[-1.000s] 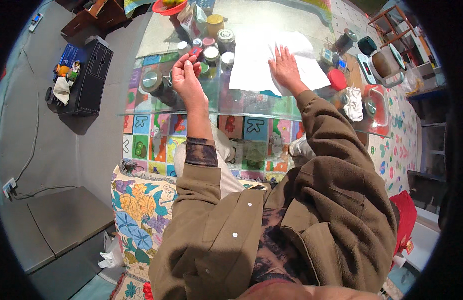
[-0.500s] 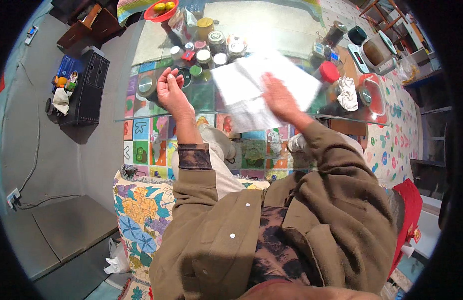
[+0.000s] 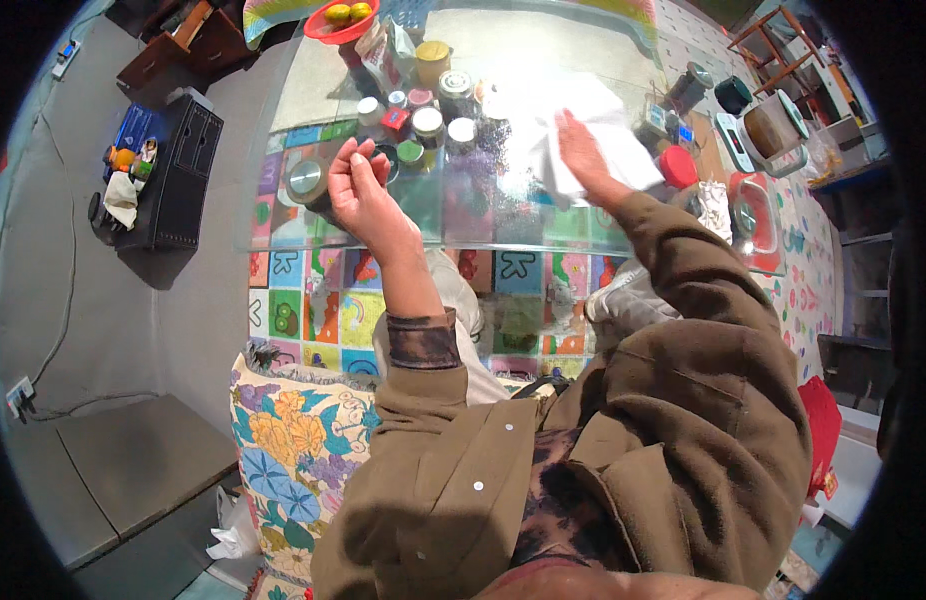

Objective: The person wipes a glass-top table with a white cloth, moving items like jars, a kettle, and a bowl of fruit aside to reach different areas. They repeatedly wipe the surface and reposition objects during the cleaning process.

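Observation:
My right hand (image 3: pixel 586 160) lies flat with fingers stretched out on a white cloth (image 3: pixel 623 150), pressing it against the glass tabletop (image 3: pixel 483 225). Glare washes out much of the cloth. Over the table's left part I hold my left hand (image 3: pixel 361 190) raised, its fingers loosely curled in with the thumb against them and nothing visible inside. Close to that hand stands a jar with a silver lid (image 3: pixel 305 180). A green-lidded jar (image 3: pixel 410 153) and a white-lidded jar (image 3: pixel 427 124) stand just beyond it, beside a small red box (image 3: pixel 395 119).
Several more jars, including a yellow-lidded one (image 3: pixel 433 62), crowd the back left near a red bowl (image 3: pixel 333 32) of yellow fruit. To the right are a red-lidded jar (image 3: pixel 678 167), crumpled white tissue (image 3: pixel 714 208), a red-rimmed container (image 3: pixel 753 222) and a kitchen scale (image 3: pixel 735 142).
The white cloth has slid right under my right hand and looks more bunched, now beside the red-lidded jar. My left hand stays raised, its fingers curled. The whole view has shifted slightly.

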`<state>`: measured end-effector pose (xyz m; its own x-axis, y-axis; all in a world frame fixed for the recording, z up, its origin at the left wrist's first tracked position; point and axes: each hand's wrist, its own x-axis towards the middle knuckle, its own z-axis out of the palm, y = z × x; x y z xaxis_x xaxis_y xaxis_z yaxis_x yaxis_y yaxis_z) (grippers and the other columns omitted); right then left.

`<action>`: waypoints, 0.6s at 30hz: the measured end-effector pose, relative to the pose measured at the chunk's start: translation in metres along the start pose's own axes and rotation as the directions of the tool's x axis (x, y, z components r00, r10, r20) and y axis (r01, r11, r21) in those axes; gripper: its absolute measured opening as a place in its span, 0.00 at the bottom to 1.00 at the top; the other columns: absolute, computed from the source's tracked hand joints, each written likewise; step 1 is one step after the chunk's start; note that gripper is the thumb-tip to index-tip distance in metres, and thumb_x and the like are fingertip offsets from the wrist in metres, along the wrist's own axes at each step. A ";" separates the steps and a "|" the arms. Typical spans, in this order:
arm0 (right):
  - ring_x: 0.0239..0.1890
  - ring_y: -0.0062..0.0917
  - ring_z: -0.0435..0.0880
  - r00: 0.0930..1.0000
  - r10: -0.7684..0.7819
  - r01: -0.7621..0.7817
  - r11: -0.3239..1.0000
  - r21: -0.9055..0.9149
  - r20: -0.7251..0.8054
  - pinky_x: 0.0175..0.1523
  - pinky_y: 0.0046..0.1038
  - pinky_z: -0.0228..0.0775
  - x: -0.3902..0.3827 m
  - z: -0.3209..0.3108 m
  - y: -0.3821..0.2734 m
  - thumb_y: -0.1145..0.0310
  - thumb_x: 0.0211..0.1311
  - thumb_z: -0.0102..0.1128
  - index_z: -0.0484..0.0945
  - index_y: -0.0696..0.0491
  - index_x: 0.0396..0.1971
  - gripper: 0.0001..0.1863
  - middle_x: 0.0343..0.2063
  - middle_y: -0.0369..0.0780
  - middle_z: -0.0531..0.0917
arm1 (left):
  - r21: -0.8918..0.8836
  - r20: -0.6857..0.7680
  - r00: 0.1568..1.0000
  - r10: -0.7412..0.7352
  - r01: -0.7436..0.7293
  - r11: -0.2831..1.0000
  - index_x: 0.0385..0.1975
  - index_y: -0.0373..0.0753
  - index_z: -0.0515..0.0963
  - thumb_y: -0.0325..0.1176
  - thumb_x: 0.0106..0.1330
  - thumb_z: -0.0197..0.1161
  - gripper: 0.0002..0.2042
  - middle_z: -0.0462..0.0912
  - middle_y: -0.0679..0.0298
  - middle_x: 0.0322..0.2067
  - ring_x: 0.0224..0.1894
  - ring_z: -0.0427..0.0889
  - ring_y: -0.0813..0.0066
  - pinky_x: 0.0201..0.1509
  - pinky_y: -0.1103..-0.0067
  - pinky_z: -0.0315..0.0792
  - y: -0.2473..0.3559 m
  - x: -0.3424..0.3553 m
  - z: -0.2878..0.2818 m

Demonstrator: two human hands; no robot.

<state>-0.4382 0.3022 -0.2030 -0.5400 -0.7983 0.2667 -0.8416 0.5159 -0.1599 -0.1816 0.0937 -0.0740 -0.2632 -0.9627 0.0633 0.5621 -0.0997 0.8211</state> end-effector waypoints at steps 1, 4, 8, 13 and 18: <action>0.73 0.45 0.59 0.987 -0.155 0.154 0.988 -0.012 -0.039 0.76 0.41 0.47 0.017 0.005 -0.027 0.70 0.70 0.44 0.56 0.68 0.68 0.30 0.68 0.57 0.62 | 0.021 -0.007 1.000 -0.009 0.009 1.000 0.50 0.36 0.76 0.28 0.76 0.52 0.09 0.83 0.63 0.42 0.36 0.79 0.83 0.43 0.87 0.76 -0.004 0.002 0.000; 0.73 0.45 0.59 0.925 -0.379 0.348 0.878 0.329 0.032 0.77 0.41 0.45 0.060 0.027 -0.128 0.64 0.71 0.43 0.58 0.66 0.68 0.31 0.68 0.56 0.63 | 0.051 0.010 1.000 0.001 -0.002 0.999 0.49 0.37 0.76 0.30 0.76 0.54 0.08 0.83 0.64 0.43 0.35 0.79 0.84 0.42 0.87 0.76 -0.015 0.003 -0.001; 0.76 0.41 0.55 0.818 -0.568 0.573 0.787 0.227 -0.094 0.78 0.40 0.43 0.087 0.045 -0.177 0.58 0.75 0.38 0.61 0.60 0.69 0.29 0.72 0.51 0.60 | 0.106 0.038 0.999 -0.009 0.005 0.994 0.50 0.37 0.75 0.30 0.76 0.54 0.09 0.81 0.64 0.41 0.35 0.78 0.85 0.42 0.88 0.75 -0.022 0.005 -0.002; 0.63 0.52 0.71 0.830 -0.450 0.425 0.893 -0.148 -0.328 0.70 0.47 0.59 0.132 0.055 -0.018 0.68 0.62 0.52 0.75 0.70 0.49 0.21 0.57 0.59 0.75 | 0.190 -0.029 0.999 -0.022 0.027 0.981 0.51 0.37 0.76 0.29 0.77 0.52 0.09 0.82 0.64 0.43 0.37 0.78 0.84 0.45 0.87 0.75 -0.018 0.005 0.001; 0.64 0.44 0.72 0.938 0.333 -0.316 0.706 -0.634 -0.097 0.64 0.44 0.64 0.045 0.034 0.229 0.63 0.67 0.47 0.73 0.66 0.58 0.26 0.63 0.58 0.70 | 0.159 0.047 0.995 -0.091 0.083 0.984 0.51 0.36 0.75 0.29 0.77 0.52 0.09 0.82 0.64 0.43 0.37 0.78 0.83 0.47 0.84 0.75 -0.009 -0.009 0.012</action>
<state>-0.6551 0.3740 -0.2597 -0.7860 -0.5467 0.2887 -0.4169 0.8135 0.4055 -0.1931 0.1065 -0.0752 -0.3497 -0.9367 0.0144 0.4064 -0.1379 0.9032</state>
